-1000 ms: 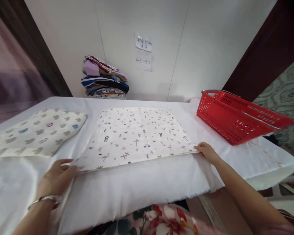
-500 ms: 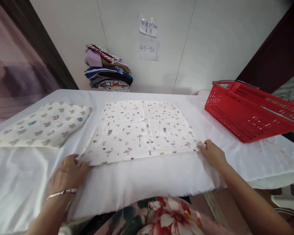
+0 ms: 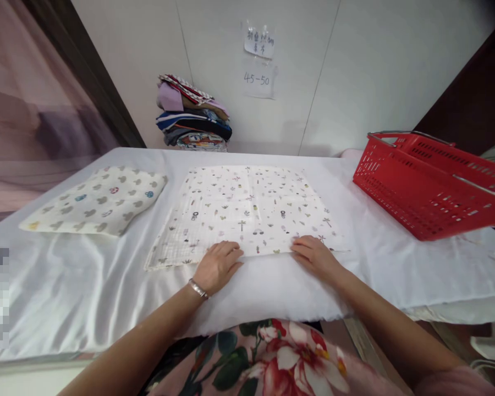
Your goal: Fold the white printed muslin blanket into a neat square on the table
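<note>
A white printed cloth [image 3: 223,206] with small palm trees, plants and rainbows lies spread on the white tablecloth. My left hand [image 3: 218,267], a silver bracelet at its wrist, rests on the near edge left of the middle. Its fingers lie outstretched on the fabric, the thumb apart. Farther right along the same edge, my right hand [image 3: 317,257] touches the cloth with its fingers extended. Neither hand grips anything. To the left lies a folded cream cloth [image 3: 103,201] with grey, blue and pink mushroom-like prints, apart from both hands.
A red plastic basket [image 3: 421,192] with metal handles stands on the table's right side. Behind the table, several folded fabrics form a stack [image 3: 193,113] against the wall. Handwritten paper signs [image 3: 259,80] hang above. The white tablecloth [image 3: 86,286] wrinkles at the left front.
Both hands have left the near corners of the printed cloth and moved inward along its edge. The left has gone right, the right has gone left. The view has shifted slightly.
</note>
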`<state>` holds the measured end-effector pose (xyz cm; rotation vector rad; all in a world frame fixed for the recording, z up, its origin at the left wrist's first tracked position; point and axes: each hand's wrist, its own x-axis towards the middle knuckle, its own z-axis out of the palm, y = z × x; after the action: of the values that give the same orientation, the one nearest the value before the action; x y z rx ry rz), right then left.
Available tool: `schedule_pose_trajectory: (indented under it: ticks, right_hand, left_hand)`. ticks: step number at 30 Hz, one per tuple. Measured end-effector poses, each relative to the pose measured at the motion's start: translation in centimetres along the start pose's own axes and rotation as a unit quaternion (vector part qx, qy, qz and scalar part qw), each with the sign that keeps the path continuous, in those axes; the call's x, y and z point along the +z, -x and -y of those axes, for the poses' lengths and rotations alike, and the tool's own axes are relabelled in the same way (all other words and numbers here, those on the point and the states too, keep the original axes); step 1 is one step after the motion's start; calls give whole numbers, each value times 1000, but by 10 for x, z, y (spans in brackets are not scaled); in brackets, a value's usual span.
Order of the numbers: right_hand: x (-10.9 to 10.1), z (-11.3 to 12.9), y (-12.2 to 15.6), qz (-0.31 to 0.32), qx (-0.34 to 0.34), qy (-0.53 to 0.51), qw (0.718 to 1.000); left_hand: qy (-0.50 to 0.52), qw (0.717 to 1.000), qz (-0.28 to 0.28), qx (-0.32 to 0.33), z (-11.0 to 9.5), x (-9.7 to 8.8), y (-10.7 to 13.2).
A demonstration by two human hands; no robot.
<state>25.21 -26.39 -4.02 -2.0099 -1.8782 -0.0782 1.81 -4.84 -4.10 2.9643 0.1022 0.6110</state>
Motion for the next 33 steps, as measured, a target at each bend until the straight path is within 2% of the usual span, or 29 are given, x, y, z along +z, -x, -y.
schedule_pose_trajectory:
  ticks: [4,7,13,19,25,30,33]
  right_hand:
    - [6,-2,-8,-9,3,-1,1000]
    - [7,-3,-10,-19,8,-26,999]
    - [9,0,-9,-60,48,-55,996]
    - [13,0,-10,-110,54,-16,992]
    - [16,1,-10,-87,28,10,996]
    - [10,1,-15,-111,47,21,992]
    - [10,2,-16,-92,33,52,994]
  left_hand:
    - [16,1000,23,14,1,11,-15]
    - [28,999,22,-2,3,14,-18]
    - [40,998,-18,-47,2,18,-18]
    - [-5,997,-69,-44,0,20,-18]
    - [-34,998,-34,-32,-5,13,-18]
    - [-33,996,-62,-53,-5,6,-23]
    - [-72,996,-46,-27,-5,7,-24]
